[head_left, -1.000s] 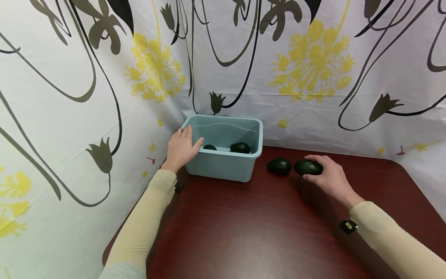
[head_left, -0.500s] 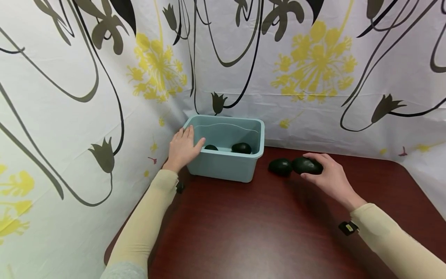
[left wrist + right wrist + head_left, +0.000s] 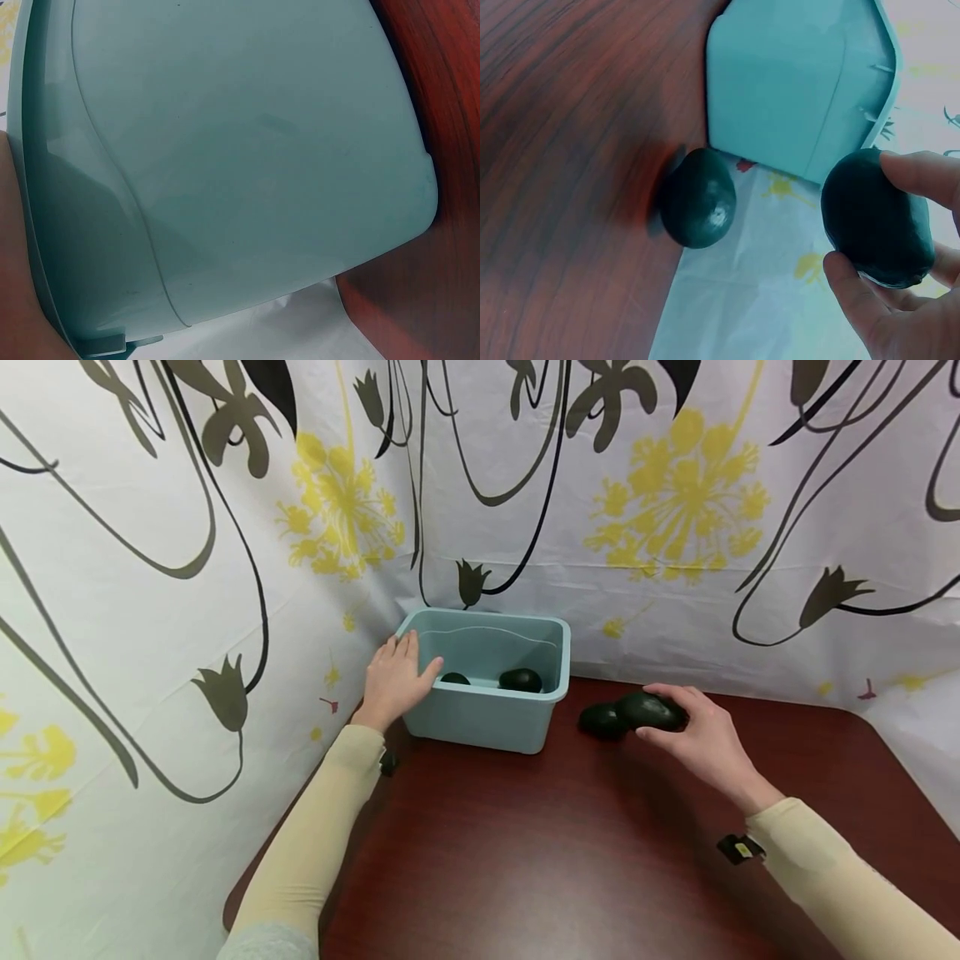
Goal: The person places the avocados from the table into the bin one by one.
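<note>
A dark green avocado (image 3: pixel 651 711) is gripped between the thumb and fingers of my right hand (image 3: pixel 705 735), lifted off the table. In the right wrist view that held avocado (image 3: pixel 874 217) is apart from a second avocado (image 3: pixel 699 199), which lies on the table. From the head, this second avocado (image 3: pixel 600 720) is partly covered by the held one. My left hand (image 3: pixel 393 681) rests with extended fingers on the left rim of a light blue plastic bin (image 3: pixel 480 718). Inside the bin lie two more avocados, one at the right (image 3: pixel 521 680) and one mostly hidden behind the front wall (image 3: pixel 455 678).
The dark red wooden table (image 3: pixel 510 852) spreads in front of the bin. A white cloth (image 3: pixel 660 635) printed with flowers hangs behind the table and along its left side. The left wrist view is mostly filled by the bin's outer wall (image 3: pixel 247 165).
My right hand has raised the avocado from the table and carried it slightly left, so it overlaps the other one. My left hand has stayed on the bin's rim.
</note>
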`<state>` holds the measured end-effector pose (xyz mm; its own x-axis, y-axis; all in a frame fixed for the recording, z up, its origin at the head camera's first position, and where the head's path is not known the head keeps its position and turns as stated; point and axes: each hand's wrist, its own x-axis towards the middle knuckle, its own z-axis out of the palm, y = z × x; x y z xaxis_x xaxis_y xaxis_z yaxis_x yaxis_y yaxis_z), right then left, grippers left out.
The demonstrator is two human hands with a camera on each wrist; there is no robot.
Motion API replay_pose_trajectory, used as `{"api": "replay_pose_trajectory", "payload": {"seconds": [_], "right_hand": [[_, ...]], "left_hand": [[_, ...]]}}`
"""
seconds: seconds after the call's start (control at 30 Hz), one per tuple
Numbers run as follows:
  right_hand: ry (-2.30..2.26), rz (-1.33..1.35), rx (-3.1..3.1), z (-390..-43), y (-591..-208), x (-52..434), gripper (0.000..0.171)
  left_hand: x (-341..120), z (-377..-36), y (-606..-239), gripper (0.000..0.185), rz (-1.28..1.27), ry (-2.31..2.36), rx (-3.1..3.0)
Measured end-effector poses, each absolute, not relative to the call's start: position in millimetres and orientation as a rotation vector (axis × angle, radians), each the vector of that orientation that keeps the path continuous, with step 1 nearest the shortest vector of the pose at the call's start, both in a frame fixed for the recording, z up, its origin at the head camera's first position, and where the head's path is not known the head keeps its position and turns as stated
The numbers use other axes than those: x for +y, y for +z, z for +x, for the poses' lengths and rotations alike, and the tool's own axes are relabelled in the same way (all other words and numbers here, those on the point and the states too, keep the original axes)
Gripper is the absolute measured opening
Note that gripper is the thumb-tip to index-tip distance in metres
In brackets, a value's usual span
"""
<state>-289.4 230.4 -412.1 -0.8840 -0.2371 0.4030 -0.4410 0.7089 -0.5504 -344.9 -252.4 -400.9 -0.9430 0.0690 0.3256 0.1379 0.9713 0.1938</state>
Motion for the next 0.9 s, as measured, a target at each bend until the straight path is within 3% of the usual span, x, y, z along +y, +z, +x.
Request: {"api": "replay_pose_trajectory", "payload": {"seconds": [0.9], "right_hand": [[1.061,0.644,-2.550,-284.4,-388.8,184.8,0.063]], "left_hand": [[-252.8,-342.4,-401.5,0.089,-0.160,-0.322,-2.771]]}}
